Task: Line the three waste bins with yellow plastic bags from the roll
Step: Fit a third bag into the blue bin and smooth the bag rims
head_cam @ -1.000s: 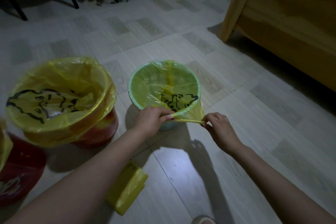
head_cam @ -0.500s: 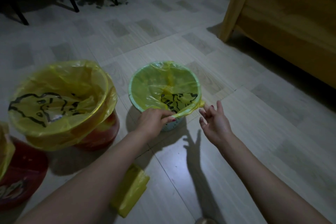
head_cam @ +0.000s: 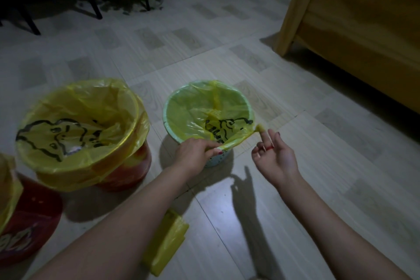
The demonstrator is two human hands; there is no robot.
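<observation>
Left hand [head_cam: 193, 154]: grip closed, pinching the yellow bag [head_cam: 200, 118] at the near rim of the small green bin [head_cam: 218, 161], fingers folded over the plastic edge.

Right hand [head_cam: 273, 157]: palm turned up, grip apart and loose; a twisted tail of the same bag's edge is wound round the tip of the raised forefinger [head_cam: 263, 135]. Whether the finger presses on the plastic cannot be told.

Small green bin: stands on the floor [head_cam: 295, 188] at the middle of the view. The bag lies inside it and folds over the rim on the far and near sides; black line print shows on the plastic within.

Red bin [head_cam: 127, 173]: on the floor just left of the green bin, apart from it. Lined with a second yellow bag [head_cam: 75, 125], folded down over the rim all round, black print across its sagging middle.

Another red bin [head_cam: 27, 223]: at the lower left edge, partly cut off, yellow plastic [head_cam: 6, 188] over its left side.

Roll of bags [head_cam: 166, 243]: flat yellow bundle on the floor, partly under the left forearm.

Wooden furniture [head_cam: 352, 29]: upper right corner, standing on the floor.
</observation>
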